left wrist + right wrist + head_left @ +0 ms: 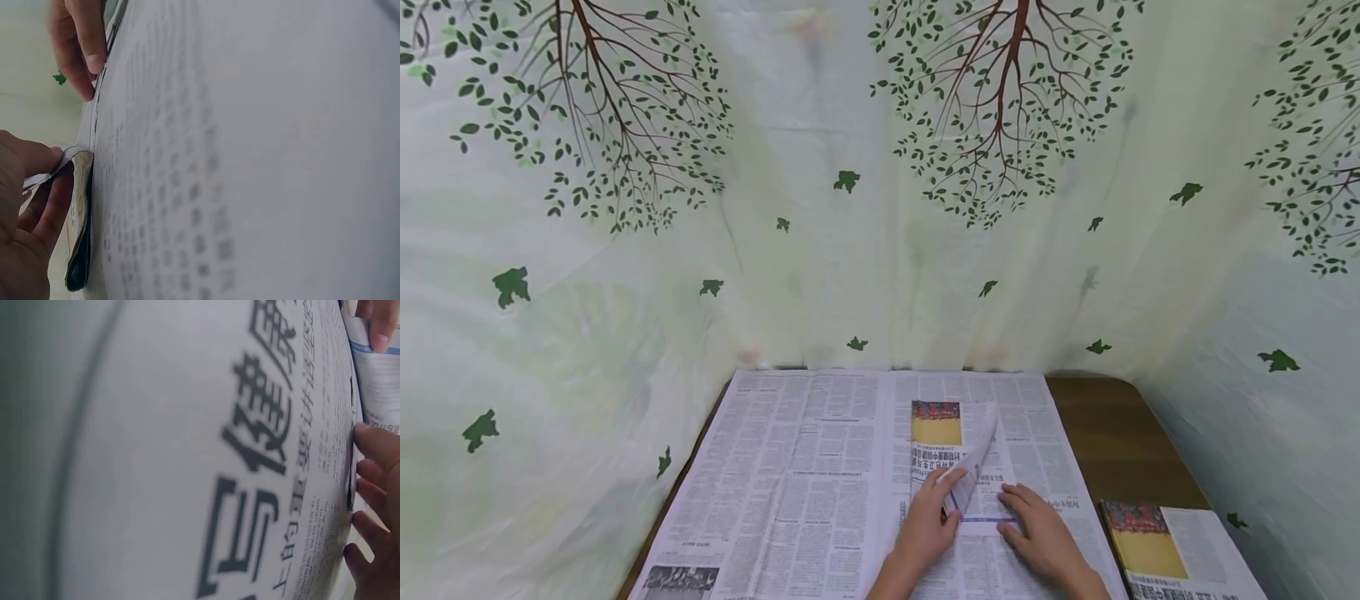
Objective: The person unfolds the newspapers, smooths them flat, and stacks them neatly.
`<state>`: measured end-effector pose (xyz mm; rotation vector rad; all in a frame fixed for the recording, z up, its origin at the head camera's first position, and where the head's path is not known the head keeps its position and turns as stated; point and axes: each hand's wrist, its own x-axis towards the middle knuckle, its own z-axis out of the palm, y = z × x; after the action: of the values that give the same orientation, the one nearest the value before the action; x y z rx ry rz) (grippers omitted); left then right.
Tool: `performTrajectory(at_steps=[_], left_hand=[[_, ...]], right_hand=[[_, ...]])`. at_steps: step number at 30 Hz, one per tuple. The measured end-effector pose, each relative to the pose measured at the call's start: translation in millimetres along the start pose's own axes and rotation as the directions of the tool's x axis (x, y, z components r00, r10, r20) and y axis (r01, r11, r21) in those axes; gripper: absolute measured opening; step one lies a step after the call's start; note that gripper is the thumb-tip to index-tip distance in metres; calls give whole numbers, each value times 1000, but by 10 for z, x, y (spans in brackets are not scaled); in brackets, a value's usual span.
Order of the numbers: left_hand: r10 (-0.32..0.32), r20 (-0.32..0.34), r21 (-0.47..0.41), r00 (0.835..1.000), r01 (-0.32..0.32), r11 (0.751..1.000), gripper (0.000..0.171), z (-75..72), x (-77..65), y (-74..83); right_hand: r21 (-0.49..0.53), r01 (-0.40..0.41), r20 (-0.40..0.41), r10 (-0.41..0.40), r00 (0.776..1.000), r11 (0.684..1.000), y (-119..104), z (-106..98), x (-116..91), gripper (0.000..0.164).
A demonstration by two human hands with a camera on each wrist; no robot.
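A big open newspaper point(805, 483) is spread over most of the desk point(1120, 442). A small folded paper point(951, 454) is laid on top of it, right of the middle. The left hand point(925, 527) is placed at the near end of the folded paper, and the right hand point(1041, 537) just beside it on the right. Another folded paper point(1180, 550) is set at the near right corner of the desk. A curtain point(850, 208) is hung behind the desk.

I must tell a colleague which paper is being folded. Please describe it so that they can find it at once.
On the wooden table lies a big open newspaper. On its right half sits a narrow folded paper, its far end red and yellow. Unlike the similar paper at the table's right edge, both hands touch it.
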<state>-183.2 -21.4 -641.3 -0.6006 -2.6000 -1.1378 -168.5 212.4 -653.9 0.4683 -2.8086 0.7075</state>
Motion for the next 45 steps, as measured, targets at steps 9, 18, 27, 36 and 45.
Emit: performTrajectory(at_steps=[9,18,27,36,45], left_hand=[[23,-123,-10,992,-25,1000,59,-97,-23,-120],[2,-162,-144,987,-26,989,52,-244,-70,-277],[-36,-170,-160,985,8,987,52,-392,-101,-324],[-79,-162,-209,984,44,977,48,-547,-127,-397],[-94,-223,-177,970,54,983,50,-646,-201,-510]], right_hand=[[-7,-29,37,29,999,1000,16,21,2,56],[11,-77,95,76,993,997,0,14,16,60],[-23,-213,35,214,976,977,2,-16,24,65],[12,-367,51,366,929,930,-52,-79,100,73],[72,-386,86,380,921,920,-91,-89,128,65]])
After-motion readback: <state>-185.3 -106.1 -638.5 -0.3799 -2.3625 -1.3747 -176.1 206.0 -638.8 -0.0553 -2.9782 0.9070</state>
